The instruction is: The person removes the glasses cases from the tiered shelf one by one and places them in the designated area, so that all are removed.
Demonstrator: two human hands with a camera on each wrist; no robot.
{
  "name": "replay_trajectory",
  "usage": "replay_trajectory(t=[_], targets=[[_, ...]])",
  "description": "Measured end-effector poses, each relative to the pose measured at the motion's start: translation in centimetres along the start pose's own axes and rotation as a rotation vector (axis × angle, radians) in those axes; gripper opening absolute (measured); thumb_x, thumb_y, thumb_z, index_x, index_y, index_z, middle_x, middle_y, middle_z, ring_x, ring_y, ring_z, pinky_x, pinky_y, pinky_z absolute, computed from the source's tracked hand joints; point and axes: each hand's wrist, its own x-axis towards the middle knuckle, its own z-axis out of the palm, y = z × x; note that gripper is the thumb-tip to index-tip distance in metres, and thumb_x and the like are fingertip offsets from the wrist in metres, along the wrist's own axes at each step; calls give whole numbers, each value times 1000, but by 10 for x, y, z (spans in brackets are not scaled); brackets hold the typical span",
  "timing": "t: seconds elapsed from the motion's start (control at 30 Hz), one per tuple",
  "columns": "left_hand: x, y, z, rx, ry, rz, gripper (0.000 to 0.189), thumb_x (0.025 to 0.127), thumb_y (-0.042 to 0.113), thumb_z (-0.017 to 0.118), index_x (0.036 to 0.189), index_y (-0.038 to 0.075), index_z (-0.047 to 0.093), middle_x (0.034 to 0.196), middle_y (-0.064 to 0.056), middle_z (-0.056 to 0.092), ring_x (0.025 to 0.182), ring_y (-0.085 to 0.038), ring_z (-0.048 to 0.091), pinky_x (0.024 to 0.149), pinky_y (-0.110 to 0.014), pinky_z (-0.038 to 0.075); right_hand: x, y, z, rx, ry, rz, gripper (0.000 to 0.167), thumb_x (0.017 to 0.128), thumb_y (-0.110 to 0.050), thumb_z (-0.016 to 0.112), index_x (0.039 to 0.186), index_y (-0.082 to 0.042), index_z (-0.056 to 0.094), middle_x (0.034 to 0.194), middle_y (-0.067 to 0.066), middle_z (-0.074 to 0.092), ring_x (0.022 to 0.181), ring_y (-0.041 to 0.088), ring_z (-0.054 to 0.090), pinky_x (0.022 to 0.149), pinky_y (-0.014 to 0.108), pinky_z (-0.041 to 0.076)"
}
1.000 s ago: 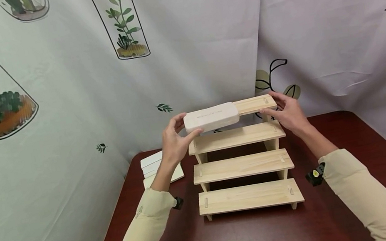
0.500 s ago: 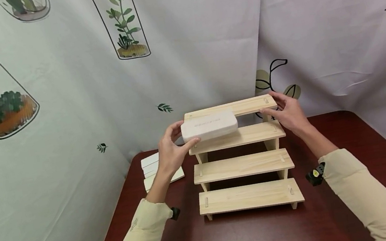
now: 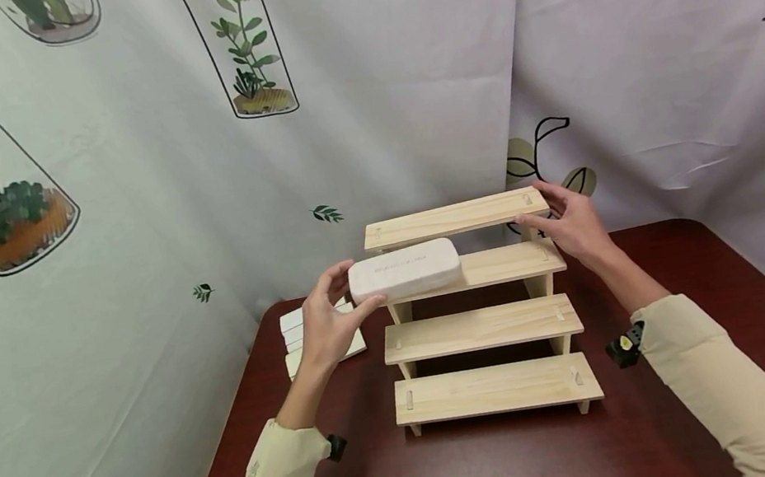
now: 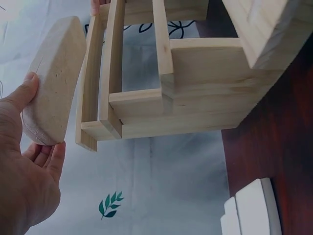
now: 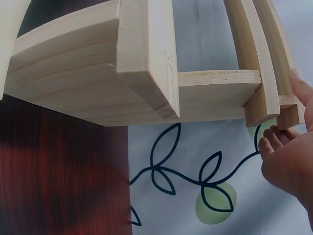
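A white, round-edged oblong block [image 3: 404,270] with faint lettering on its face is gripped at its left end by my left hand [image 3: 326,320]. Thumb and fingers lie on opposite sides of the block [image 4: 56,81] in the left wrist view. It hangs in front of the upper shelves of a pale wooden stepped stand [image 3: 483,328], apart from the top board. My right hand [image 3: 573,226] pinches the right end of that top board [image 3: 454,217], thumb in front and fingers behind. The right wrist view has the hand [image 5: 293,156] at the board's end.
Several white flat pieces [image 3: 296,337] lie overlapping on the dark red table [image 3: 508,460], left of the stand. Behind the table hangs a pale cloth [image 3: 395,128] printed with plants.
My left hand has brought the block down and to the left, off the top board, uncovering the board's left end. The right hand and the stand have stayed in place.
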Motion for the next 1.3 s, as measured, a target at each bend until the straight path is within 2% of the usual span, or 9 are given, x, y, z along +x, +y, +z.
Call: replay_trajectory(t=[0.23, 0.6, 0.83, 1.07, 1.2, 1.3], targets=[[-14, -2, -8, -20, -2, -7, 74, 80, 13, 96, 143, -1, 60, 135, -18, 66, 127, -33, 65, 111, -46, 50, 0, 0, -1, -1, 3, 1, 84, 99, -24, 79, 166, -2, 32, 164, 24, 40, 154, 38, 35, 124, 54, 31], [-45, -8, -22, 34, 4, -88, 73, 80, 14, 97, 143, 9, 61, 140, -7, 64, 129, -23, 64, 112, -35, 49, 0, 0, 1, -2, 7, 0, 84, 98, -25, 81, 165, -2, 34, 163, 24, 42, 153, 39, 37, 123, 54, 32], [-61, -14, -29, 37, 21, -100, 72, 78, 14, 98, 141, 7, 64, 139, -9, 65, 126, -22, 65, 110, -39, 51, -1, 1, 1, 2, 8, -1, 84, 98, -24, 80, 165, -2, 34, 163, 24, 42, 153, 38, 36, 123, 54, 32], [-75, -17, -34, 39, 26, -133, 70, 78, 14, 98, 140, 10, 64, 141, -8, 64, 126, -26, 66, 106, -29, 53, -1, 2, 0, 6, 10, 7, 84, 99, -24, 80, 166, -3, 33, 164, 23, 41, 154, 37, 36, 124, 53, 31], [-81, -19, -38, 25, 33, -160, 70, 79, 12, 97, 140, 10, 64, 140, -8, 64, 124, -27, 67, 99, -19, 53, 0, 2, 0, 2, 15, 1, 84, 99, -25, 80, 165, -3, 34, 163, 23, 42, 153, 37, 37, 124, 52, 31], [-86, -21, -40, 15, 46, -172, 70, 78, 6, 96, 140, 8, 64, 138, -11, 65, 122, -29, 69, 94, -16, 55, 0, 2, 1, 6, 15, -6, 84, 98, -24, 80, 165, -2, 35, 163, 23, 42, 153, 38, 37, 124, 53, 31]])
